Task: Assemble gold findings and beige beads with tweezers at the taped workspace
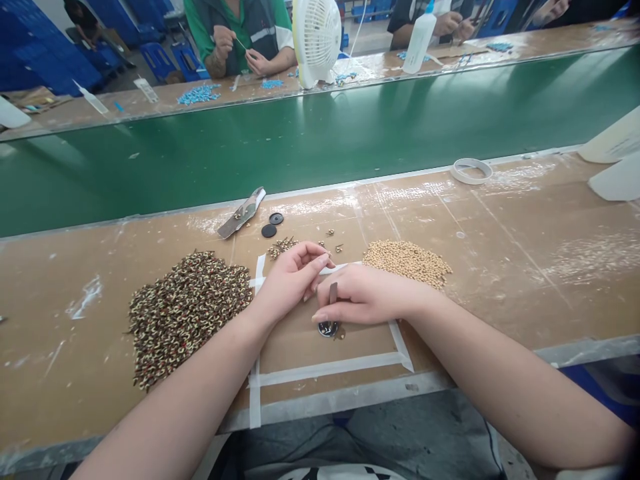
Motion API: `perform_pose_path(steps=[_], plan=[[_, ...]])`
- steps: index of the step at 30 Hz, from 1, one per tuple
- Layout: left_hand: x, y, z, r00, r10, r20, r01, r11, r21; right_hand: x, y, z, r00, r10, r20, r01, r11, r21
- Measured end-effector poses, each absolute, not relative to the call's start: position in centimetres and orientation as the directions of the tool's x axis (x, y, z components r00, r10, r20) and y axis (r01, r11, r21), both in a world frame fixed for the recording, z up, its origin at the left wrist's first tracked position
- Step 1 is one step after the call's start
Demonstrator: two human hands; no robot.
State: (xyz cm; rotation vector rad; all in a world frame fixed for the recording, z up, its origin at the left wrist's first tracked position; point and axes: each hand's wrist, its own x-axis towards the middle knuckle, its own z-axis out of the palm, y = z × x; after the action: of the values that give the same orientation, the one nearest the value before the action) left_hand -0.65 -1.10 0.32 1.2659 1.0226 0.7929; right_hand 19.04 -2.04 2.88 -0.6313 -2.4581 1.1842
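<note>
My left hand (295,270) is closed, thumb and fingertips pressed together over the taped area; whatever sits in the pinch is too small to make out. Close beside it, my right hand (367,292) is closed too, with a narrow flat brown strip (333,293) sticking up between thumb and fingers. Under the right fingertips is a small round dish (327,329) with something dark and shiny in it. A large heap of small dark-and-cream pieces (190,317) lies left of my hands. To the right spreads a pile of small tan beads (407,261).
White tape (330,369) frames the work spot. Beyond my hands lie a few loose small pieces (283,247), two black round caps (269,231), a folded strip (243,213) and a tape roll (471,171). Past the green belt (310,133) are a fan (320,40) and co-workers.
</note>
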Motion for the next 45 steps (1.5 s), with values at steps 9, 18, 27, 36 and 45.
perform_pose_path(steps=[9, 18, 27, 36, 45], plan=[[-0.4, -1.1, 0.7, 0.355, 0.916, -0.188, 0.051, 0.181, 0.982, 19.0, -2.0, 2.6, -0.847, 0.520, 0.110, 0.238, 0.557, -0.796], [-0.4, -1.2, 0.9, 0.361, 0.913, -0.191, 0.061, 0.181, 0.981, 19.2, -2.0, 2.6, -0.847, 0.518, 0.116, 0.239, 0.567, -0.788], [-0.5, -1.1, 0.5, 0.364, 0.911, -0.193, 0.062, 0.183, 0.981, 18.9, -2.0, 2.3, -0.859, 0.501, 0.102, 0.222, 0.545, -0.809], [-0.6, -1.3, 0.7, 0.366, 0.921, -0.134, -0.013, 0.149, 0.989, 19.8, -1.5, 2.7, -0.693, 0.639, 0.334, 0.052, 0.506, -0.861], [-1.0, -1.6, 1.0, 0.421, 0.873, -0.247, 0.133, 0.210, 0.969, 20.7, -0.7, 2.5, -0.118, 0.809, 0.576, -0.004, 0.580, -0.815]])
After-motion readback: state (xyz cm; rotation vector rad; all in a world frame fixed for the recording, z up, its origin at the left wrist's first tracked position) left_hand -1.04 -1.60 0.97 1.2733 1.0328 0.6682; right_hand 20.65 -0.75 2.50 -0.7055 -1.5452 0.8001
